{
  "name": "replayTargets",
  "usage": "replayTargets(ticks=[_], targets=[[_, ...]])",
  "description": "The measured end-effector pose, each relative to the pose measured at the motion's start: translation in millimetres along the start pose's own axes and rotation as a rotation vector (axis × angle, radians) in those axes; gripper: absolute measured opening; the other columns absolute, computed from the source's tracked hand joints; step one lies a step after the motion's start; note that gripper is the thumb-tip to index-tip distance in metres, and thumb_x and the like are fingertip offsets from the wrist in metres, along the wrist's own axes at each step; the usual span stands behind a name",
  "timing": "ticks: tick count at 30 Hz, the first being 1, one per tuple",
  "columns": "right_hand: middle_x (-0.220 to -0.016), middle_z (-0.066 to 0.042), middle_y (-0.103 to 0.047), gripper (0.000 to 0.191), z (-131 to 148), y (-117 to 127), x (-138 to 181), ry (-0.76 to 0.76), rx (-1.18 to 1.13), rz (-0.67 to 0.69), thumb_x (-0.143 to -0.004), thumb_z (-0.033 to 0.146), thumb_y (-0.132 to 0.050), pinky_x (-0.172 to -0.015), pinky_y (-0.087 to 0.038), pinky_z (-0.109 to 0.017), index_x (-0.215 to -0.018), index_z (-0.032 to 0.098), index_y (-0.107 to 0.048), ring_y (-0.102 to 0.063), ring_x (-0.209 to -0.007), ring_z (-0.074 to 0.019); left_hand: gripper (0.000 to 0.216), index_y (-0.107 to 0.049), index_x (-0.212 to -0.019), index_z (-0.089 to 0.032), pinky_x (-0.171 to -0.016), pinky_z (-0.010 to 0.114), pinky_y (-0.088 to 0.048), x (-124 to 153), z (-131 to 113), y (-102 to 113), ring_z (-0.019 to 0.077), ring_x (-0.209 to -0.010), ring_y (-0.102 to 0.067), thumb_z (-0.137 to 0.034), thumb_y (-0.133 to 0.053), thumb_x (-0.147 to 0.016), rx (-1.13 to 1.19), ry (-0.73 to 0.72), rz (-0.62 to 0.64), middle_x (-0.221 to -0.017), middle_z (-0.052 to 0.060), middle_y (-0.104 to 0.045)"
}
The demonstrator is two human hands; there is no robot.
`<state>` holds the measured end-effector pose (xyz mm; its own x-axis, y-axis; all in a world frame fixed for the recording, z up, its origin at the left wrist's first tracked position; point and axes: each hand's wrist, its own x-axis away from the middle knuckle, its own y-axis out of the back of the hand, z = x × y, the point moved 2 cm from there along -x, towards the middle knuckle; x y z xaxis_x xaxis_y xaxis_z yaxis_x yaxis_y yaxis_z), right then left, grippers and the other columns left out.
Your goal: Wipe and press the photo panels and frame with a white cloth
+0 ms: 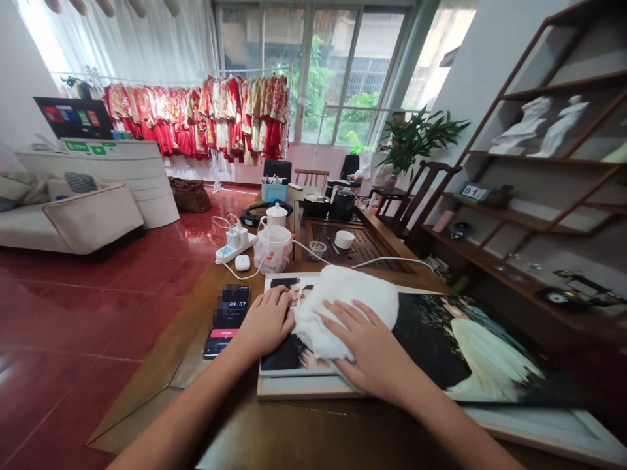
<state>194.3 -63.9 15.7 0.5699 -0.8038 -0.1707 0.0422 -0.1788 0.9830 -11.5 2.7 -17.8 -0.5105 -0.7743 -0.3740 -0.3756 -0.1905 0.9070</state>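
Note:
A folded white cloth [360, 294] lies on a framed wedding photo [281, 349] on the wooden table. My right hand [367, 346] rests flat on top of the cloth, open, its fingers spread and pressing on it. Over the photo's left part lies my left hand [268, 318], open, its slightly curved fingers touching the surface near the cloth. Two faces in the picture show only partly between hand and cloth. To the right, a larger dark picture [421, 346] shows a figure in a long pale dress. Beneath both pictures, pale frame edges [304, 388] show.
A phone [228, 323] showing a timer lies left of the photo. Beyond stand a power strip [235, 245], an earbud case [241, 262], a white tub [273, 248], a small white cup [344, 239] and a tea tray [382, 251]. A white cable [392, 259] crosses behind the pictures.

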Motion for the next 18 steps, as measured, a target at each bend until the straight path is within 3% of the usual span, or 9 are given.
replayTargets(ticks=[4,7,18], targets=[[-0.150,-0.010,-0.034,0.070,10.8,0.4,26.0,-0.018,0.044,-0.025,-0.073,0.025,-0.055,-0.112,-0.016,-0.050,-0.141,0.023,-0.040,-0.031,-0.136,-0.0290,0.025,-0.050,-0.116,-0.020,-0.103,0.039,-0.037,-0.1,-1.6,1.0,0.0226,-0.125,-0.044,-0.028,-0.041,-0.094,-0.012,-0.005,-0.014,-0.130,0.008,-0.050],[-0.150,-0.009,-0.035,0.069,10.3,-0.7,25.7,-0.026,0.048,-0.024,-0.075,0.025,-0.054,-0.111,-0.017,-0.050,-0.142,0.025,-0.039,-0.033,-0.135,-0.0282,0.026,-0.049,-0.117,-0.020,-0.102,0.039,-0.037,-0.1,-1.4,0.2,0.0227,-0.123,-0.045,-0.028,-0.040,-0.094,-0.017,-0.005,-0.008,-0.129,0.008,-0.050],[-0.143,-0.013,-0.045,0.053,-11.3,-7.8,-45.2,-0.088,0.063,-0.061,-0.088,0.037,-0.049,-0.109,-0.021,-0.051,-0.138,0.020,-0.046,-0.040,-0.130,-0.0291,0.030,-0.047,-0.122,-0.019,-0.104,0.039,-0.035,-0.6,0.9,-1.3,0.0223,-0.124,-0.045,-0.029,-0.039,-0.095,0.001,-0.012,0.018,-0.131,0.009,-0.049]])
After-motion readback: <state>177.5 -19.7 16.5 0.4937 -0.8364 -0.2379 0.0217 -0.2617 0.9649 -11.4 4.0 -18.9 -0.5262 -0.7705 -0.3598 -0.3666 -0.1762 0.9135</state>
